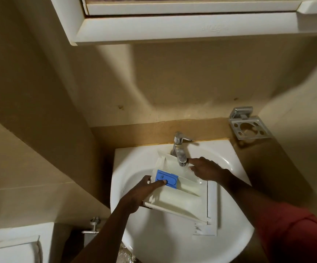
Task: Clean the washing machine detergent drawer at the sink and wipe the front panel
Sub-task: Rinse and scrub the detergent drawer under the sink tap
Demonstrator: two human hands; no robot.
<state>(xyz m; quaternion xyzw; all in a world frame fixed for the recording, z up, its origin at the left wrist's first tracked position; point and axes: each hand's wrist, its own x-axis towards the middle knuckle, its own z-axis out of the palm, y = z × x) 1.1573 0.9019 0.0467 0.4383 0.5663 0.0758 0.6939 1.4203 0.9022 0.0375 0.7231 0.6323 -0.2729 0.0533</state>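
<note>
The white detergent drawer (182,198) lies across the white sink (135,164), its far end under the tap (180,149). A blue insert (170,178) sits in its left compartment. My left hand (144,192) grips the drawer's left side, thumb pressed on the blue insert. My right hand (205,170) is over the drawer's far right compartment below the spout, index finger stretched toward the spout and the other fingers curled down inside. Whether water runs is hard to tell.
A chrome holder (247,125) is fixed to the wall at the right of the sink. A white cabinet (173,25) hangs overhead. A toilet cistern (15,243) stands at the lower left, with a small wall valve (94,226) beside it.
</note>
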